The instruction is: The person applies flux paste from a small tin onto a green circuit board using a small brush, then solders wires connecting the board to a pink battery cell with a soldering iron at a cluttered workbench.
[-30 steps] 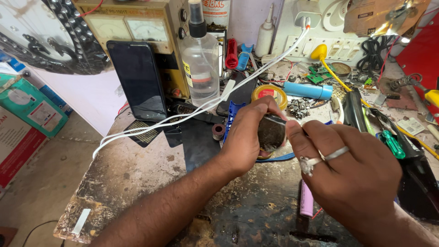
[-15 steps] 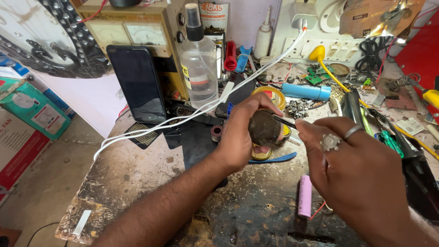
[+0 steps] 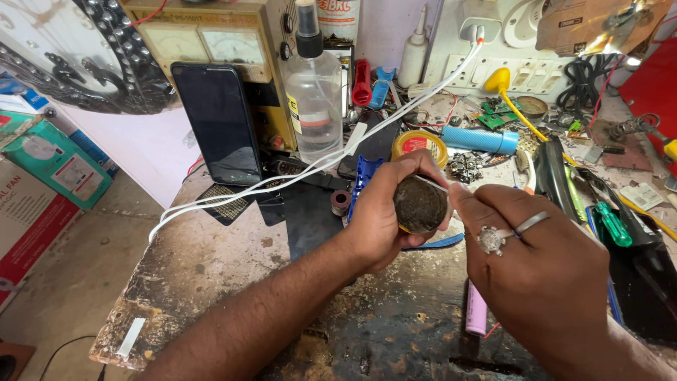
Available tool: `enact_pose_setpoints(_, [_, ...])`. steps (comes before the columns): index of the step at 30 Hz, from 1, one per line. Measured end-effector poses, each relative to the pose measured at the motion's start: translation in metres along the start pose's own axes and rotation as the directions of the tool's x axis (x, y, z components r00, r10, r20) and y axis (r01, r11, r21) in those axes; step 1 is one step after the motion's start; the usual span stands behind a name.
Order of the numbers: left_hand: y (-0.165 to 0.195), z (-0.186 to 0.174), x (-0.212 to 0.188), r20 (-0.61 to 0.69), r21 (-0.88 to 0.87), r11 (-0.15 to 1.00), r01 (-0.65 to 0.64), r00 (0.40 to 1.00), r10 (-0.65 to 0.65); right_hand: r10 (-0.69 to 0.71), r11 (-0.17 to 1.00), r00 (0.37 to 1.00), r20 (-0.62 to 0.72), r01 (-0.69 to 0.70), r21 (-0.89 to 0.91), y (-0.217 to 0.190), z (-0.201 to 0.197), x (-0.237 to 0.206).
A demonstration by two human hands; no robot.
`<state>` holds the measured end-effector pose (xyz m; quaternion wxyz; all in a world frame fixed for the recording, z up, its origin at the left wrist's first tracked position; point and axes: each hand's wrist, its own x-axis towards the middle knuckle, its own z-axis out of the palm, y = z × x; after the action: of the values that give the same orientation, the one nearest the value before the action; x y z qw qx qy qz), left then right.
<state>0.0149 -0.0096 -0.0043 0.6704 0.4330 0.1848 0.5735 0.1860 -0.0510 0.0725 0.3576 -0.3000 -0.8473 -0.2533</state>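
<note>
Nearest: one pink cylinder [image 3: 477, 310] lying flat on the scarred workbench [image 3: 211, 275], just left of the right wrist

Right hand [image 3: 539, 271] is back-up to the camera, two rings on it, one plain and one with a stone. Fingers curl toward the tin and the fingertips meet at its right rim; can't tell if they pinch anything, no tool visible between them

Left hand [image 3: 384, 215] comes in from lower left and wraps one small round tin [image 3: 420, 204], thumb over the top edge, fingers underneath. Tin is tilted with its open face toward the camera, dark crusty fill inside, yellow side wall showing at the bottom. It's held above the bench at mid-table, not resting on it

Just behind the hands: one blue plastic tool [image 3: 365, 180], one small brown ring [image 3: 340, 202], one flat blue strip [image 3: 436, 243] under the tin

Right side: one green-handled screwdriver [image 3: 611, 224], one black-handled tool [image 3: 551, 178]

Mid bench: two white cables [image 3: 282, 182] running side by side from the left edge up to the wall sockets. One second round tin [image 3: 419, 143], yellow with red label, closed. One light-blue cylinder [image 3: 479, 139]

Far: one black phone [image 3: 220, 123] propped upright against one beige meter box [image 3: 211, 42] with two dials. One clear spray bottle [image 3: 313, 92] beside it. One white squeeze bottle [image 3: 413, 55] at the back wall
</note>
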Motion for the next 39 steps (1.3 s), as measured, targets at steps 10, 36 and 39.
enact_pose_setpoints(10, [0.012, -0.008, 0.0, 0.086, 0.104, 0.964, 0.246, 0.963, -0.255, -0.184, 0.957, 0.981, 0.056, 0.166, 0.24, 0.03, 0.012, -0.007])
enact_pose_setpoints(36, [0.011, -0.015, 0.003, 0.075, 0.796, 0.533, -0.287, 0.92, 0.384, -0.072, 0.993, 0.976, 0.205, 0.089, -0.077, 0.015, 0.003, -0.015])
enact_pose_setpoints(39, [0.017, -0.009, 0.003, 0.074, 0.782, 0.532, -0.325, 0.896, 0.438, -0.016, 0.989, 0.98, 0.197, 0.044, -0.141, 0.013, 0.007, -0.015])
